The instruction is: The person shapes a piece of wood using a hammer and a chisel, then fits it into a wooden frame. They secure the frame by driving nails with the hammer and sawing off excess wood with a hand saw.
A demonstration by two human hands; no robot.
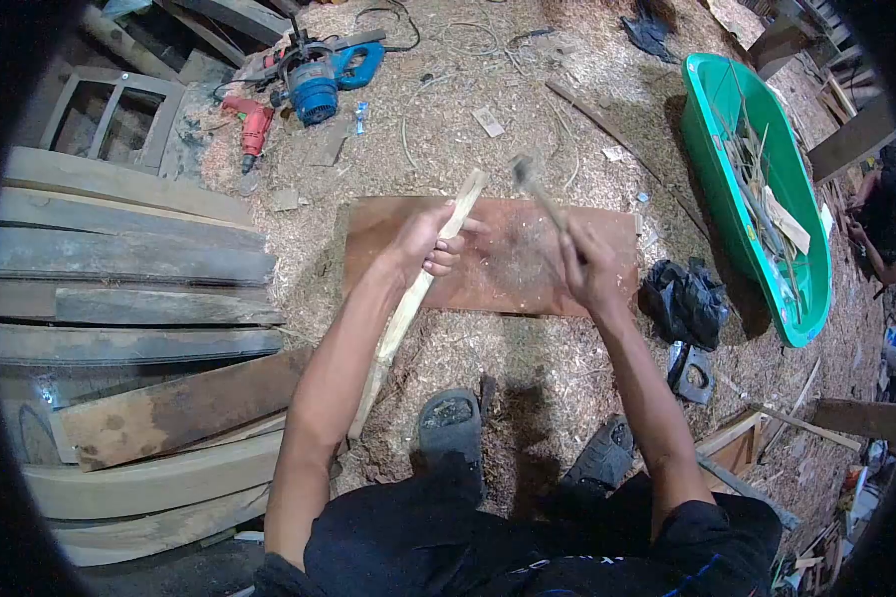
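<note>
My left hand (432, 242) is wrapped round a long pale wooden stick (400, 323), which slants from above the brown board (388, 214) down toward my left forearm. My index finger sticks out to the right of the stick. On the right, my right hand (589, 264) grips the handle of a hammer-like tool (543, 194), its dark head raised and blurred, a little right of the stick's upper end and apart from it. The brown board lies flat on the ground beneath both hands.
Wooden planks (129, 254) lie at the left. A blue power tool (314, 90) and a red drill (255, 129) are at the upper left. A green tub (702, 129) with wood scraps and a black plastic bag (685, 303) are at the right. Another person (878, 224) is at the far right.
</note>
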